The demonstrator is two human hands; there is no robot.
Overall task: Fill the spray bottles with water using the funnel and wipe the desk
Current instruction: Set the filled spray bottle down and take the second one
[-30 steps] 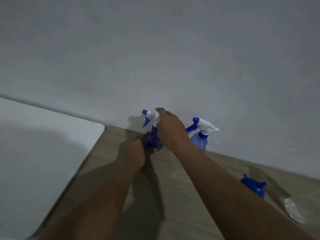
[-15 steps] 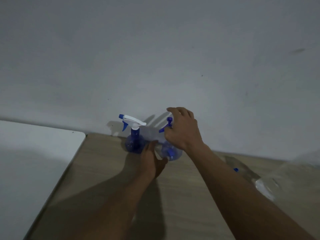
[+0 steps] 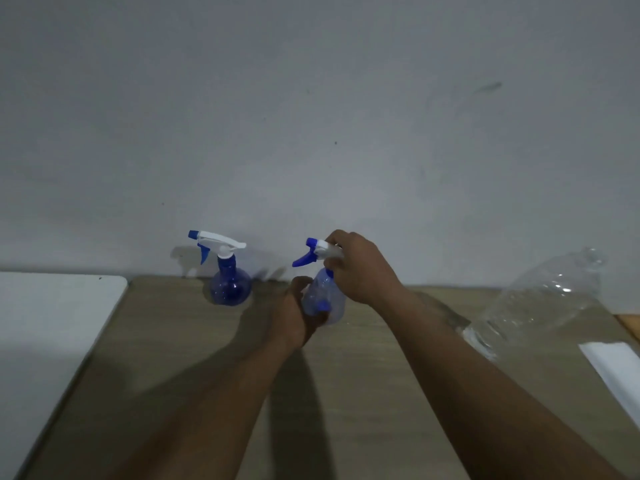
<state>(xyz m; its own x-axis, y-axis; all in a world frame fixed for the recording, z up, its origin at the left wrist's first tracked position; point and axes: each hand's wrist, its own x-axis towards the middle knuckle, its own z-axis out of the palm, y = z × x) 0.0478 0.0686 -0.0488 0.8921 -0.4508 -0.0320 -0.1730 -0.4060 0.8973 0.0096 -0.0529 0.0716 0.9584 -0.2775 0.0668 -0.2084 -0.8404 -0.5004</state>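
Two spray bottles with white and blue trigger heads are on the wooden desk (image 3: pixel 363 393) near the wall. The dark blue bottle (image 3: pixel 229 284) stands alone at the back. To its right, the pale blue bottle (image 3: pixel 325 299) is held between both hands. My left hand (image 3: pixel 294 317) wraps its round body from the left. My right hand (image 3: pixel 363 268) grips its white spray head from the right. The funnel is not in view.
A large clear plastic water bottle (image 3: pixel 540 299) stands at the right of the desk. A white cloth or paper (image 3: pixel 613 372) lies at the right edge. A white table (image 3: pixel 45 341) adjoins the desk on the left. The wall runs close behind the bottles.
Both hands left the dark blue bottle standing by the wall and took hold of the pale blue bottle to its right. The view shifted right, so the clear water bottle now shows.
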